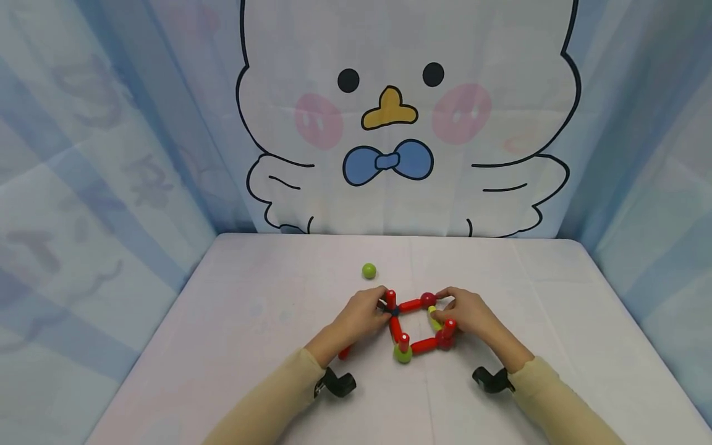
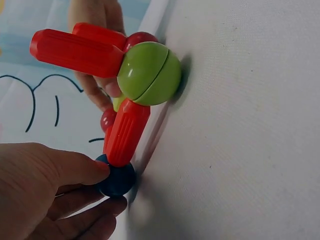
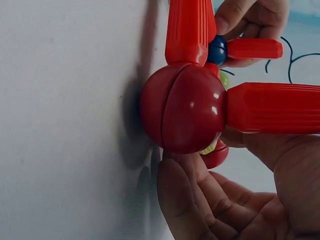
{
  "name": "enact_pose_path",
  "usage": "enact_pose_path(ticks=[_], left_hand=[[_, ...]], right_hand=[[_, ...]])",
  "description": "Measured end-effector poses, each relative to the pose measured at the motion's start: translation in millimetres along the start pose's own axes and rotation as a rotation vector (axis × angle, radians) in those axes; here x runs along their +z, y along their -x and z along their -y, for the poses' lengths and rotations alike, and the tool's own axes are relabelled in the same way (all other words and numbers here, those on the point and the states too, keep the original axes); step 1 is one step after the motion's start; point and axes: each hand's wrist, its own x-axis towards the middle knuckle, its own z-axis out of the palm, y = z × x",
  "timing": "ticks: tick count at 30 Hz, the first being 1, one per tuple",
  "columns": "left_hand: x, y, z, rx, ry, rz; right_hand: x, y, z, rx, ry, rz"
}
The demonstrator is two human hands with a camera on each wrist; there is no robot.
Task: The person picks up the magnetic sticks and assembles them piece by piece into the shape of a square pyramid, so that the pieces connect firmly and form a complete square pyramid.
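Observation:
A four-sided frame of balls and rods stands on the table between the hands. My left hand (image 1: 360, 316) pinches the blue ball (image 2: 118, 180) at its far left corner. My right hand (image 1: 470, 312) has its fingers and thumb around the yellow rod (image 1: 434, 318) on the right side, fingertips by the far red ball (image 1: 428, 300). The near corners are a green ball (image 2: 150, 73) and a dark red ball (image 3: 185, 107). Red rods form the other sides. Upright red rods rise from the blue, green and near red balls. The right fingertips are partly hidden.
A loose green ball (image 1: 369, 271) lies behind the frame. Partly hidden by the left forearm, a red rod (image 1: 345, 353) lies on the white table (image 1: 233, 346). A printed curtain (image 1: 389, 204) hangs behind the table's far edge, with more curtains at both sides.

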Motion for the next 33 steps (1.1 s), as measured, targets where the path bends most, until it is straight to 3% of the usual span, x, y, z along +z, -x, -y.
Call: enact_pose_path(ticks=[13,22,33], left_hand=[[-2.3,7.7,5.1,-0.024,-0.045,0.025],[-3.2,18.4,1.8,-0.029,-0.246,-0.026],[5.1,31.8,-6.3,-0.03,-0.257,0.007]], right_hand=[[-3,0,-12,-0.03,-0.073,-0.051],[-16,17,-23,0.012,-0.021,-0.097],[-6,38,-27,-0.027,-0.1,0.076]])
